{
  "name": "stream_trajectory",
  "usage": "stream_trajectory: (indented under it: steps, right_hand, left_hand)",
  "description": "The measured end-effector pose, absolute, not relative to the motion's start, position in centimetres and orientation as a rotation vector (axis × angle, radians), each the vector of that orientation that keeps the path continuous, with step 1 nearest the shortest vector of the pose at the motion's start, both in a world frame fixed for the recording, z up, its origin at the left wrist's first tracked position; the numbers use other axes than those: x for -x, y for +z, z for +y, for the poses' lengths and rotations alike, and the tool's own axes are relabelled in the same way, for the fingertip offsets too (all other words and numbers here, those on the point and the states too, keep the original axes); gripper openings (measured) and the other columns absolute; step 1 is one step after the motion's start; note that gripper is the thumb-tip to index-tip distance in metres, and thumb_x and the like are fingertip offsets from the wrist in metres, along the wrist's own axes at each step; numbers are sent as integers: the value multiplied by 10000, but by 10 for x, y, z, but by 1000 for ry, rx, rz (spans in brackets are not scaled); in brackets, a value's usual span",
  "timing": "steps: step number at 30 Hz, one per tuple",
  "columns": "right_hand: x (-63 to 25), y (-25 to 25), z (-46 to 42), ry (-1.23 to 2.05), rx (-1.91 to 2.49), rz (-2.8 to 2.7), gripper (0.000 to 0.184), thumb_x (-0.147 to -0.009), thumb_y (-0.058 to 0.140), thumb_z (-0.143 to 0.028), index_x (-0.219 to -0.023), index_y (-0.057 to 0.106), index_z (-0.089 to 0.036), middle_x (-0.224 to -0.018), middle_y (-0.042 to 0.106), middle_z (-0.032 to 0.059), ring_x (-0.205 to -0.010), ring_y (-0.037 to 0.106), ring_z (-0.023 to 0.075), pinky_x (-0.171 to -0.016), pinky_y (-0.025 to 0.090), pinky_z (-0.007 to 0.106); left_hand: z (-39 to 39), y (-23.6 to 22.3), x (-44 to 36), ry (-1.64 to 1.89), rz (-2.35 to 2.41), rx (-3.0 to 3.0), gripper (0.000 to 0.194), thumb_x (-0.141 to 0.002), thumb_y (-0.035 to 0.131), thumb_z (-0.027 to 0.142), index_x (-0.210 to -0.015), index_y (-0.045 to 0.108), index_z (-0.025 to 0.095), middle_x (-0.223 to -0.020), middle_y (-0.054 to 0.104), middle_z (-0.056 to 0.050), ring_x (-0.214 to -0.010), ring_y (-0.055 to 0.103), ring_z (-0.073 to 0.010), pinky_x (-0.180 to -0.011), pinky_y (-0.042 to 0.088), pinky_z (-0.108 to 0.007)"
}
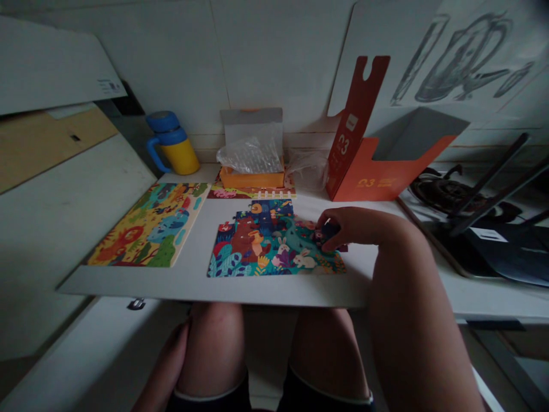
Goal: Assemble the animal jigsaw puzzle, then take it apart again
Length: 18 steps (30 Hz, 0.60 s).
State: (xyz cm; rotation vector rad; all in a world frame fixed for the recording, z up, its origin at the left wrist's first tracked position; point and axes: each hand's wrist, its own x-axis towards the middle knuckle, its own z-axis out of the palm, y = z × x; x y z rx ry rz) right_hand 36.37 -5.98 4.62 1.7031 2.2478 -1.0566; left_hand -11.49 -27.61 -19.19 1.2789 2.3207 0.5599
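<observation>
A partly assembled jigsaw puzzle with a bear, rabbits and a green dinosaur lies on the white tabletop. Its upper edge is stepped and uneven. Over the right end of it, my right hand pinches a dark puzzle piece between thumb and fingers. The fingers partly cover the piece, and I cannot tell whether it touches the puzzle. My left forearm runs beside my left thigh below the table, with the hand itself out of sight.
A finished-looking animal picture lies to the left. Behind stand a blue and yellow jug, an open box with clear plastic, and a tall orange carton. A gas stove adjoins on the right.
</observation>
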Motion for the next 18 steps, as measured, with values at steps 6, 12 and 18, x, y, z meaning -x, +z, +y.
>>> stream_trajectory:
  steps: [6, 12, 18]
  right_hand:
    - [-357, 43, -64, -964, -1768, 2212, 617, -677, 924, -410, -1232, 718, -234, -849, 815, 26, -741, 764, 246, -649, 522, 329]
    - [-352, 42, -61, -831, -1676, 2267, 412, -712, 893, -455, -1035, 776, -228, -853, 800, 39, -742, 733, 239, -635, 493, 334]
    - [-346, 41, -56, -840, -1674, 2274, 440, -750, 870, -535, -1045, 794, -217, -886, 802, 56, -752, 718, 236, -630, 480, 324]
  left_hand:
    - [-303, -137, 63, 928, 2124, -1831, 262, -957, 626, 473, -1090, 680, 253, -1184, 784, -111, -1113, 768, -298, -975, 649, -423]
    - [-287, -45, -23, 1087, 1318, -2619, 366, -926, 644, 55, -1242, 672, 237, -1153, 811, -56, -1161, 752, -203, -1143, 577, -361]
    - [-213, -17, -59, 786, 1378, -2718, 397, -1034, 624, 234, -1428, 667, 218, -1580, 628, -120, -1465, 589, -309, -1240, 499, -566]
